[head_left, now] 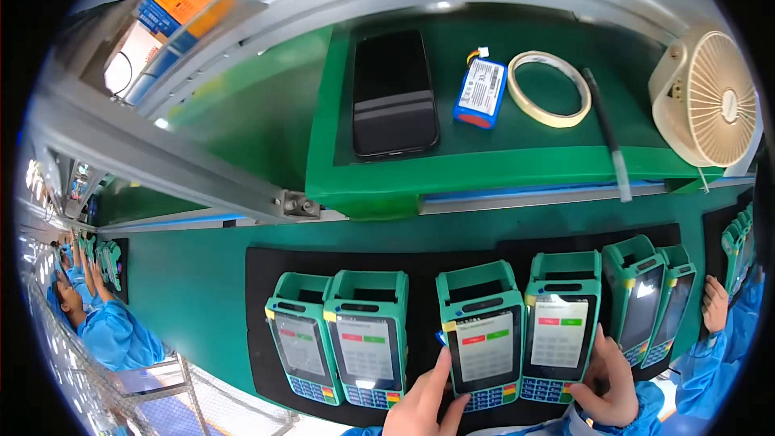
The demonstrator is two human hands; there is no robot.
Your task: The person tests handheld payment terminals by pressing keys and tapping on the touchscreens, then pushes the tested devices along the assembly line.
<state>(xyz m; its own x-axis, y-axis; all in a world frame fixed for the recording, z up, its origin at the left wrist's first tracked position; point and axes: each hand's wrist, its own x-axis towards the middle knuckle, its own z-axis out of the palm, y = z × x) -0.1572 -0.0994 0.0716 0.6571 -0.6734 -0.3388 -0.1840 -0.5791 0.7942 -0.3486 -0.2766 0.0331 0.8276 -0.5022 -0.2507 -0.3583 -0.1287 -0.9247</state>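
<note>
Green handheld payment terminals stand in a row, each with a lit screen and a blue keypad. My left hand (424, 400) grips the lower left side of one payment terminal (484, 347), index finger along its edge and thumb beside the keypad. Close against it on the right is a second payment terminal (559, 339). My right hand (609, 383) closes on this one's lower right side, thumb by its keypad, the other fingers partly hidden. Two more terminals, the outer one (297, 343) and the inner one (365, 347), stand to the left of my left hand.
Black mats (262, 274) lie under the terminals. Further terminals (642, 299) stand at right, near another person's hand (714, 304). A raised green shelf holds a phone (394, 93), blue battery pack (480, 95), tape roll (517, 101), pen (607, 129) and fan (710, 101).
</note>
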